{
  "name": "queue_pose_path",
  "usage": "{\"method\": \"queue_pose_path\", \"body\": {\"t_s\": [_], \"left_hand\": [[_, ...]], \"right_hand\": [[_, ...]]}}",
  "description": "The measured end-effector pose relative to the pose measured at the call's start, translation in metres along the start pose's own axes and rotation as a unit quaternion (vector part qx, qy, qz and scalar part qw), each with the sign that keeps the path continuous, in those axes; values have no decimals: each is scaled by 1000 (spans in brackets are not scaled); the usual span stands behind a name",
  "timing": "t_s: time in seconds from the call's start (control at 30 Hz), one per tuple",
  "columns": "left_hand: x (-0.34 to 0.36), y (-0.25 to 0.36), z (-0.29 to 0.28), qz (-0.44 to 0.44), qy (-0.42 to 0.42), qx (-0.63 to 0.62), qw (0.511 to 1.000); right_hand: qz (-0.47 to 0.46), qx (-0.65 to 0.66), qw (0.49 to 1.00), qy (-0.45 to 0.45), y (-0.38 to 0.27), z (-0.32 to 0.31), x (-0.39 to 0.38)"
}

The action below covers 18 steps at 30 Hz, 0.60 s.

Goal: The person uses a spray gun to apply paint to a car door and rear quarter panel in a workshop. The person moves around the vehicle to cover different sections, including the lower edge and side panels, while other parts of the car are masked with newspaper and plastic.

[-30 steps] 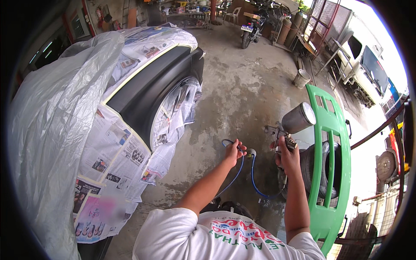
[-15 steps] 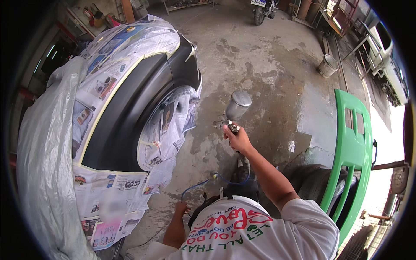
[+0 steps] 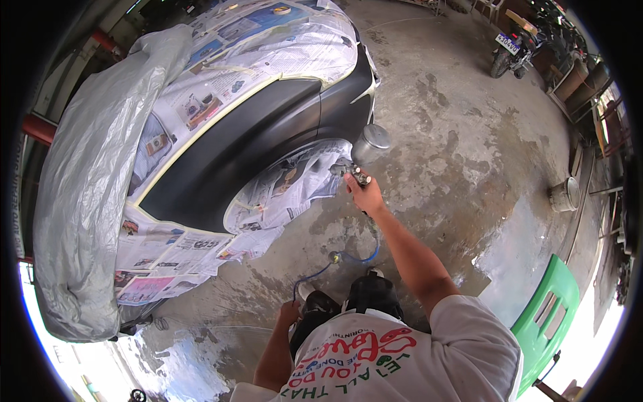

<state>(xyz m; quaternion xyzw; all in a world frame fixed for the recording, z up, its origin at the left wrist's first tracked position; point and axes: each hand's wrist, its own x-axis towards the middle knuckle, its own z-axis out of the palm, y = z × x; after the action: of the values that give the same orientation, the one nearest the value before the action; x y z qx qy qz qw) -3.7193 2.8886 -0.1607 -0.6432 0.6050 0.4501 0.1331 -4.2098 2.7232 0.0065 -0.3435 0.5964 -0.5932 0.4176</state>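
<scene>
- Head view, looking down over the person's shoulders: the right hand point(image 3: 365, 194) is closed around the grip of a spray gun point(image 3: 358, 161), held out at arm's length toward the dark fender point(image 3: 248, 157) of a masked car.
- Its metal cup point(image 3: 370, 142) stands on top of the gun, just beside the wheel opening, which is covered with newspaper point(image 3: 288, 187).
- The left hand point(image 3: 289, 313) is low by the knee, curled around the blue air hose point(image 3: 321, 271) that loops across the concrete floor point(image 3: 462, 134) back toward the gun.
- Handling, as a judgement: the gun looks rigid and top-heavy with the cup above, so the pistol grip below is the place to hold it; the hose is limp and likely to drag, so it needs gathering clear of the panel.
- A grey plastic sheet point(image 3: 80, 201) drapes the car body; a green panel point(image 3: 542, 315) stands at the person's right, well apart from the gun.
</scene>
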Motion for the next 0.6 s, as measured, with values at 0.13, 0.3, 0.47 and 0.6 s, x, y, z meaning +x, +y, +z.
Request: {"method": "queue_pose_path", "body": {"t_s": [0.13,0.3,0.47,0.6], "left_hand": [[14,41,-4,69,-5,55,996],[25,81,-15,78,-12,2,997],[-6,48,-51,-48,-36,-74,995],[4,0,-81,-24,-33,-110,993]], "right_hand": [[32,-25,995,87,53,-62,46],[-123,-218,905,345,101,-96,96],[43,71,978,193,80,-13,45],[18,65,988,136,73,38,10]]}}
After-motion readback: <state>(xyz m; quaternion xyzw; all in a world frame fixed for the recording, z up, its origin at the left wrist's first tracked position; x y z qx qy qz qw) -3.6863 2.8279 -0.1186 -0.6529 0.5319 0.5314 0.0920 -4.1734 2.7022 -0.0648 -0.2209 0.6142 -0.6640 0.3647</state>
